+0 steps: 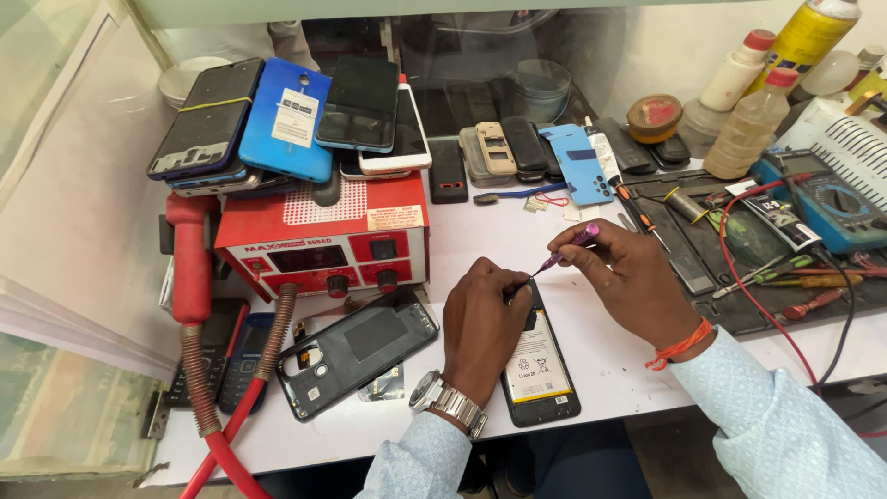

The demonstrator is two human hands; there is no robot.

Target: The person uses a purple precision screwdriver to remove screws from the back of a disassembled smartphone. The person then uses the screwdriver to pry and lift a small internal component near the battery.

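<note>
Now: unscrewing the opened phone

Opened phone [539,365] lies on the counter [480,231], battery up. Left hand [480,323] presses its top, fingers curled. Right hand [628,277] pinches a purple screwdriver [568,248], tip at the top edge. Next likely needs steady vertical pressure. Back cover [356,349] lies left.

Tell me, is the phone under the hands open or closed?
Open. The phone lies with its back removed, battery exposed; the black back cover lies apart beside it. The right hand holds a purple screwdriver.
</note>
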